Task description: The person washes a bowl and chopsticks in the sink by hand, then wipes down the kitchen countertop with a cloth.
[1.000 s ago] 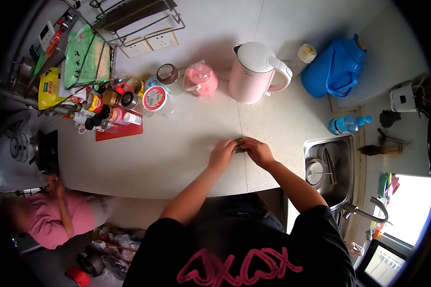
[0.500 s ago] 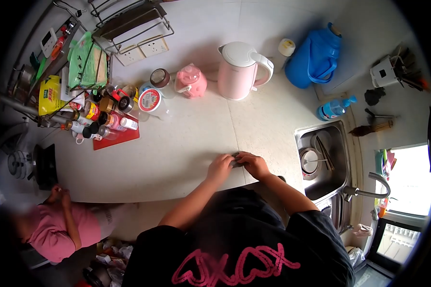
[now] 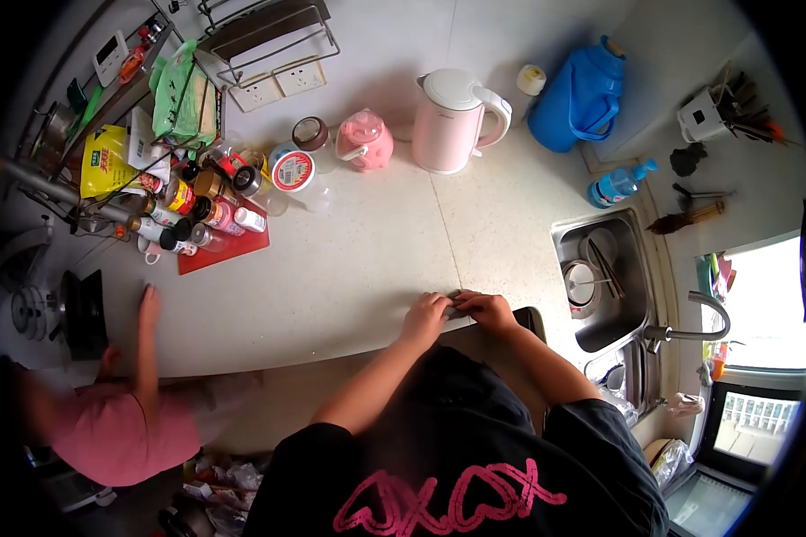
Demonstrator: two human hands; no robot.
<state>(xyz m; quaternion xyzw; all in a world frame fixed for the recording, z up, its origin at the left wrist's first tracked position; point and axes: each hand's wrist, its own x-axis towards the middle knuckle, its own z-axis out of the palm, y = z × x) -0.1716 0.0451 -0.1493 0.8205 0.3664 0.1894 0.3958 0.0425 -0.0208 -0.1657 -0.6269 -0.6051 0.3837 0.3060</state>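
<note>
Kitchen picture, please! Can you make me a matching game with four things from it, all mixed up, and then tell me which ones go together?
Things:
1. left hand
2. chopsticks
3. flask
4. kettle

Matches:
A. blue
B. pink and white
C. on a small grey thing
D. in the sink

Pairs: 1-C, 2-D, 3-A, 4-B

grey item (image 3: 457,310): mostly covered by left grip (image 3: 427,315) and right grip (image 3: 488,311), type unclear | nearby person (image 3: 130,431): blurred | black shirt (image 3: 475,421): cut at bottom edge | small bottles (image 3: 219,215): labels mostly too small to read
</note>
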